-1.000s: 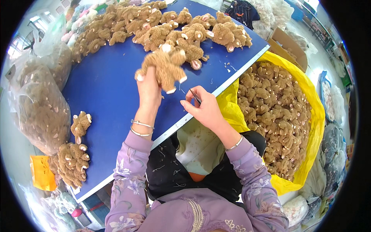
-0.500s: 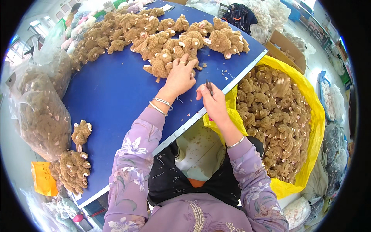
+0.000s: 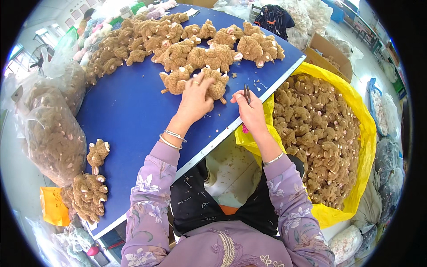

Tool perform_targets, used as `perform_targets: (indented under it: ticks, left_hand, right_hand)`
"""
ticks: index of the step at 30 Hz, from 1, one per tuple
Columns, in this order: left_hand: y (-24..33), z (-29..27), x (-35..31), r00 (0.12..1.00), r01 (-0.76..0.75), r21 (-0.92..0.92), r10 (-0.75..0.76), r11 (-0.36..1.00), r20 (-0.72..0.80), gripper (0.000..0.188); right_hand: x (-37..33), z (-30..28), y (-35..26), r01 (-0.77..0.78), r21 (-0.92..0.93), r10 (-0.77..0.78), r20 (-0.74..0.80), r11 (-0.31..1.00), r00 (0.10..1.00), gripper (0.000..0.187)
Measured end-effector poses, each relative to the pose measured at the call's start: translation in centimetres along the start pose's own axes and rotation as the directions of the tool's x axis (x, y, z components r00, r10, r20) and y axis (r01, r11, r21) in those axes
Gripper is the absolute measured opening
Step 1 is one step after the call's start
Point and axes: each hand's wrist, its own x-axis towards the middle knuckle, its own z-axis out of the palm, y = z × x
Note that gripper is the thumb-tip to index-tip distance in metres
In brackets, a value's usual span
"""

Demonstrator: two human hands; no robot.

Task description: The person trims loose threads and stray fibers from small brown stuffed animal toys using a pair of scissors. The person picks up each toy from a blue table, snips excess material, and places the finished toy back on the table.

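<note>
My left hand (image 3: pixel 196 99) is closed on a fluffy brown plush piece (image 3: pixel 215 84), which lies on the blue table (image 3: pixel 129 120); its fingers press into the pile. A small stub pokes out at its lower side. Just left of it, touching, is another brown plush piece (image 3: pixel 175 81). In my right hand (image 3: pixel 252 111), near the table's edge, are small dark-bladed scissors (image 3: pixel 247 94), points upward, with a bit of pink showing below the fist. More plush pieces (image 3: pixel 191 55) with pale ears sit in rows beyond my hands.
A yellow bag (image 3: pixel 361 187) full of brown plush pieces stands at the right, against the table's pale edge (image 3: pixel 204 151). Clear plastic bags (image 3: pixel 53 133) of plush stand at the left. A small stack of plush (image 3: pixel 87 196) lies at the near left corner. A cardboard box (image 3: pixel 328 60) is behind.
My left hand has drawn a plush piece slightly toward me and left, apart from the row behind. My right hand has shifted slightly right, the scissors now showing more of their blades.
</note>
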Motion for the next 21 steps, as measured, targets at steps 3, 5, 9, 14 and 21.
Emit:
perform_targets:
  ticks: [3,5,9,14,21]
  left_hand:
    - [-0.5,-0.5,0.3,0.945,0.219,-0.162,-0.168,0.962,0.282,0.052]
    - [-0.1,-1.4,0.7,0.922,0.294,-0.113,-0.251,0.949,0.293,0.05]
    - [-0.2,-2.2,0.2,0.896,0.379,-0.09,-0.341,0.921,0.285,0.049]
    - [3.2,-3.7,-0.3,0.8,0.552,-0.388,-0.339,0.738,0.495,0.049]
    - [0.5,-1.9,-2.7,0.902,0.383,-0.559,-0.428,0.735,0.055,0.036]
  right_hand:
    - [0.1,-0.3,0.0,0.009,-0.035,-0.009,0.006,0.999,1.0,0.016]
    - [-0.1,-0.6,0.0,0.024,-0.059,-0.023,0.012,0.998,1.0,0.016]
    - [-0.3,-0.5,-0.4,0.028,-0.069,-0.025,0.042,0.997,0.999,0.02]
    - [-0.6,-0.3,0.3,0.171,-0.183,-0.154,0.102,0.968,0.983,0.039]
    - [-0.8,-0.2,-1.9,0.024,-0.225,0.015,0.168,0.974,0.986,0.017]
